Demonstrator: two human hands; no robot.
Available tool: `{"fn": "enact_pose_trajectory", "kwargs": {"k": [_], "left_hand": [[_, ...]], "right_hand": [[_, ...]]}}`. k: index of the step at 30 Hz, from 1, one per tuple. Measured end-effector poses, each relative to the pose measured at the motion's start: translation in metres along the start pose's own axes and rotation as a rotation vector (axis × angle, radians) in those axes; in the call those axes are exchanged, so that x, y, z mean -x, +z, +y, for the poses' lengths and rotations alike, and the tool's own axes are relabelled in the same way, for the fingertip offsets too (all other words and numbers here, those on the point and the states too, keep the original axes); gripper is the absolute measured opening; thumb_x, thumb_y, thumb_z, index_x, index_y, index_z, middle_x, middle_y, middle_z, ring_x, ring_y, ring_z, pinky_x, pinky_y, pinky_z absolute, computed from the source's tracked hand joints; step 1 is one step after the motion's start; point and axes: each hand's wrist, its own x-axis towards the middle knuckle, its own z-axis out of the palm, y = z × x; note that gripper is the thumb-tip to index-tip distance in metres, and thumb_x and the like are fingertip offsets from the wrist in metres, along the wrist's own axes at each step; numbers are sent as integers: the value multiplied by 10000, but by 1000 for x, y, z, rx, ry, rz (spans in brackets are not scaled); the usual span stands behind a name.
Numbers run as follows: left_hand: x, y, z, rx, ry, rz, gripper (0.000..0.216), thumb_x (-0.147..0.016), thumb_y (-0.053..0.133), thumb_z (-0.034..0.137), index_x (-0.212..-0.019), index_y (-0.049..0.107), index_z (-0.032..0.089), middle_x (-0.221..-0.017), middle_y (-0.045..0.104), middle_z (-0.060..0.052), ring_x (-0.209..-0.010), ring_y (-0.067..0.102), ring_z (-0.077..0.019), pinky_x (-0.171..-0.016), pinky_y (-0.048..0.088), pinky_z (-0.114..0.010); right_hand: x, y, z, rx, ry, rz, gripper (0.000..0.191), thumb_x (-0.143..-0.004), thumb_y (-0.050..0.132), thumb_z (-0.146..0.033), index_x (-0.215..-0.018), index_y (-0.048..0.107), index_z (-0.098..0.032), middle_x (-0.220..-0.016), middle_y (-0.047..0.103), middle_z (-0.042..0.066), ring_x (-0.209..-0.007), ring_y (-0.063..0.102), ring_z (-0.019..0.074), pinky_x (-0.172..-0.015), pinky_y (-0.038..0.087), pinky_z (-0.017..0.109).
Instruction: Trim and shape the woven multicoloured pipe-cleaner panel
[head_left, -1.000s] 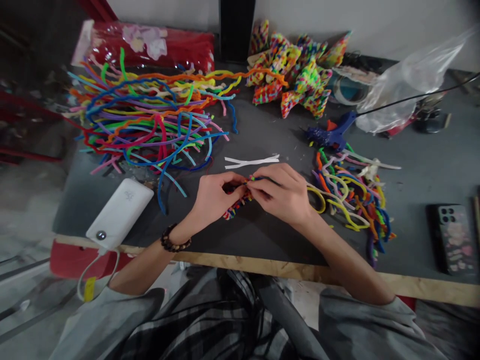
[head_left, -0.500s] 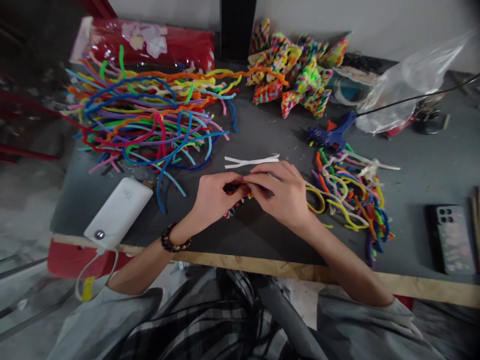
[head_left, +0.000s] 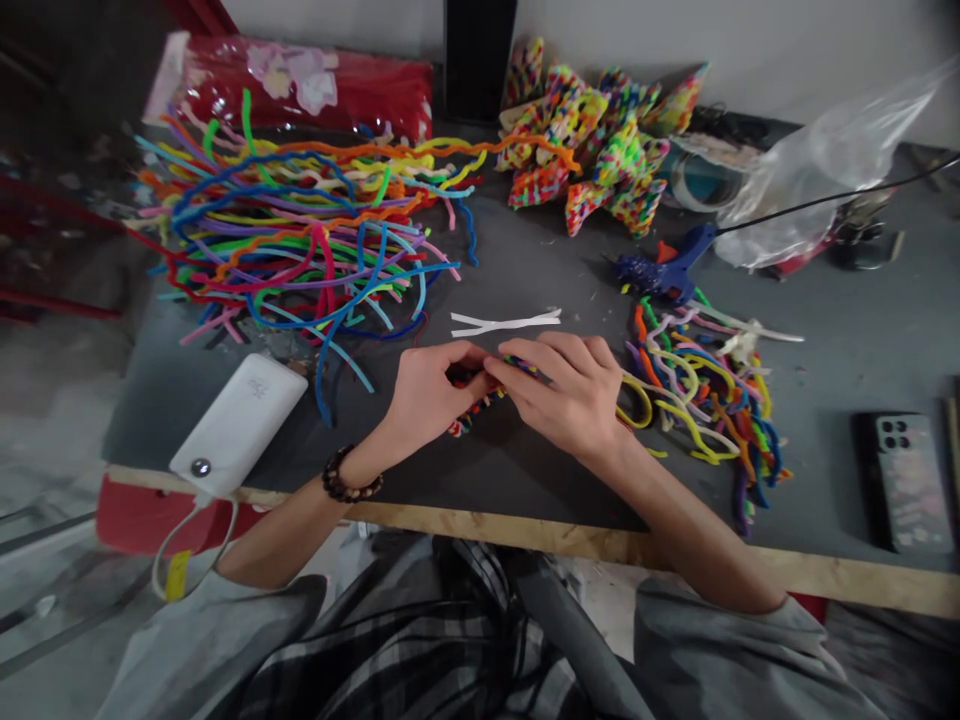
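Note:
A multicoloured piece woven from pipe cleaners (head_left: 480,409) is held low over the table between my two hands, and they hide much of it. My left hand (head_left: 431,392) is closed, pinching it between thumb and fingers. Bent over the piece's far and right side, my right hand (head_left: 564,388) is closed on it too, its fingertips meeting those of the left. Part of the piece shows beneath the right fingers. Just beyond the hands lie thin white strips (head_left: 504,324), crossing one another.
Loose pipe cleaners (head_left: 300,230) are heaped at the left. Finished woven pieces (head_left: 585,135) stand at the back. To the right are a blue glue gun (head_left: 671,270), short pipe-cleaner scraps (head_left: 697,380) and a phone (head_left: 911,485). A white power bank (head_left: 240,425) lies near the left edge.
My right hand has shifted its grip, its fingers spreading further over the piece, and more of the woven colours show under them. The left hand stays nearly still.

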Motion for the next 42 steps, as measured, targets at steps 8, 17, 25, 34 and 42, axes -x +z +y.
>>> {"fn": "enact_pose_trajectory", "kwargs": {"k": [8, 17, 25, 34, 42], "left_hand": [[0, 2, -2, 8, -2, -9, 134, -862, 727, 155, -959, 800, 211, -868, 835, 4, -753, 763, -150, -718, 572, -265], [0, 2, -4, 4, 27, -20, 141, -871, 720, 146, -976, 791, 210, -890, 833, 15, -797, 776, -146, -762, 578, -258], [0, 2, -3, -14, 53, -5, 130, -887, 730, 160, -989, 798, 203, -877, 836, 7, -786, 784, -149, -739, 581, -247], [3, 4, -2, -46, 110, 57, 142, -867, 740, 124, -967, 804, 202, -884, 838, 5, -789, 788, -146, -763, 598, -239], [3, 4, -4, -36, 115, 60, 133, -893, 748, 138, -988, 812, 206, -928, 849, 1, -822, 803, -153, -795, 616, -249]], "right_hand": [[-5, -4, -1, 67, -83, 0, 305, -1003, 636, -79, -1136, 777, -315, -1185, 836, -36, -1045, 696, 215, -794, 414, 411], [-4, 10, 5, -84, -96, 157, 268, -975, 690, -41, -1040, 774, -287, -1060, 850, -50, -1009, 752, 170, -862, 507, 357], [-8, 2, 9, -519, 225, 31, 181, -965, 767, -266, -1135, 816, -302, -1252, 783, 56, -1081, 750, 251, -894, 618, 416], [-12, -5, -3, -634, 542, -133, 127, -900, 773, -245, -1011, 832, -239, -975, 847, 3, -860, 780, 195, -824, 593, 333], [-13, -8, 5, -676, 591, -218, 125, -882, 843, -296, -994, 850, -242, -906, 840, -10, -742, 725, 162, -694, 516, 292]]}}
